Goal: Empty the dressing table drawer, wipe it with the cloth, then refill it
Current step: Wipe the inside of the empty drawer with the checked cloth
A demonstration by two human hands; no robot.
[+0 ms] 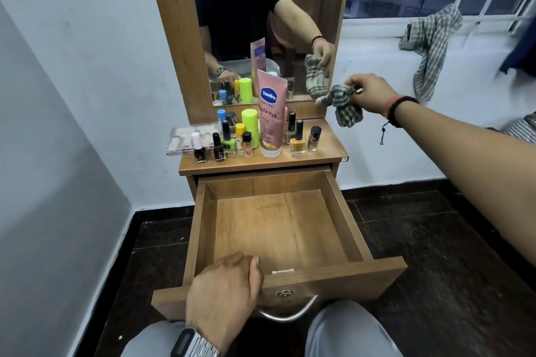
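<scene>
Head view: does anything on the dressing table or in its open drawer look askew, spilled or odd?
Little stands out. The wooden drawer is open and bare except a small pale scrap by its front wall. The flat clear makeup palette overhangs the tabletop's left edge. The bottles stand upright; nothing looks spilled.

- The drawer (278, 223) is pulled wide open below the table (327, 151); its wooden bottom is bare.
- The left hand (223, 287) grips the drawer's front edge near its left corner, fingers curled over the rim, just above the metal handle (290, 313).
- The right hand (371, 93) pinches a bunched checked cloth (342, 104) in the air above the table's right edge.
- On the table stand a pink lotion tube (271, 116), a green bottle (250, 127) and several nail polish bottles (298, 139); a makeup palette (185, 139) overhangs the left edge.
- A mirror (261, 23) rises behind them.
- Another checked cloth (429, 46) hangs from the window sill.
</scene>
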